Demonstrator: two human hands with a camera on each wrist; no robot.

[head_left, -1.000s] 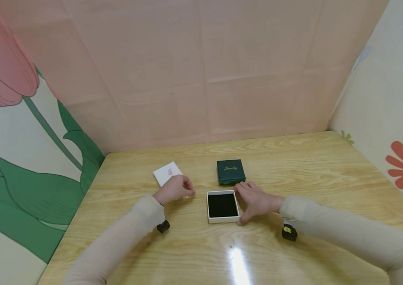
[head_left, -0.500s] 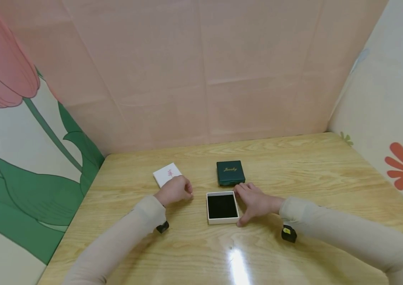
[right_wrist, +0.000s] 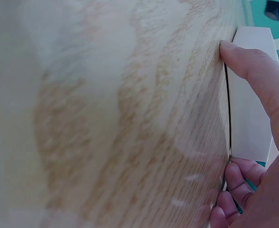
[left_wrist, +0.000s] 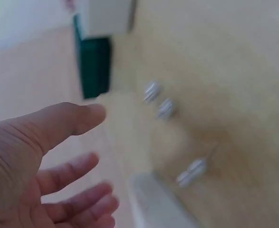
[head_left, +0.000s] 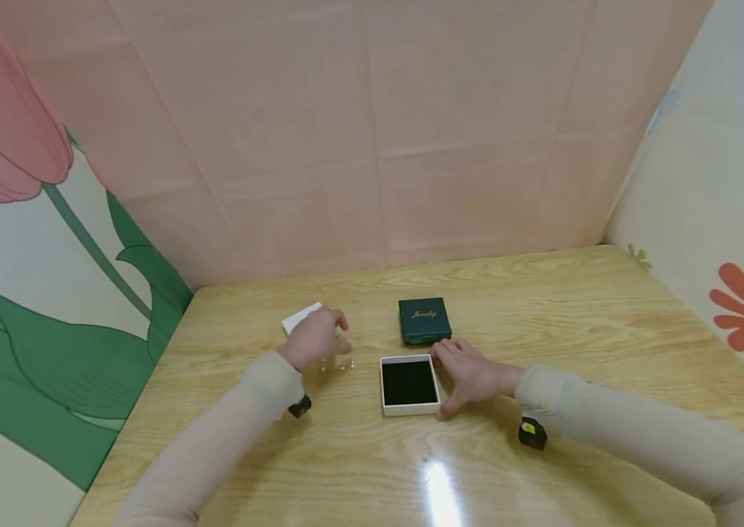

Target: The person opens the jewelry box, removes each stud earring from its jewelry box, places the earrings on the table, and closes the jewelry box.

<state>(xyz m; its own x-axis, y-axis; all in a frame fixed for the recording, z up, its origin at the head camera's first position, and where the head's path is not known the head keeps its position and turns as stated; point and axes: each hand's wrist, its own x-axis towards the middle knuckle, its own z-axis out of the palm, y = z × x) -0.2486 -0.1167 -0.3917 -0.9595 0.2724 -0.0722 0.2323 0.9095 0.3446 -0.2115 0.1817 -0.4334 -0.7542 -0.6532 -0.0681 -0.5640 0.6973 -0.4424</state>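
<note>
My left hand (head_left: 315, 338) hovers over the right part of a white lid (head_left: 297, 320), thumb and fingers apart and nothing between them. Just beyond its fingers on the table lie several small silvery earrings (left_wrist: 166, 109); one earring (left_wrist: 192, 172) shows a thin pin. My right hand (head_left: 472, 373) holds the right side of an open white box (head_left: 411, 410) with a black pad inside. In the right wrist view its thumb touches one end of the box wall (right_wrist: 251, 104) while the fingers curl at the other end.
A dark green box (head_left: 425, 320) with gold lettering stands behind the open white box. The wooden table (head_left: 543, 307) meets a pink cloth wall (head_left: 372, 146) at the back, with printed walls on both sides. Glare lies on the table's front part.
My left hand has lifted from the table, moved slightly back and left, and spread its fingers. Earrings that it covered now show. The right hand and white box have stayed put.
</note>
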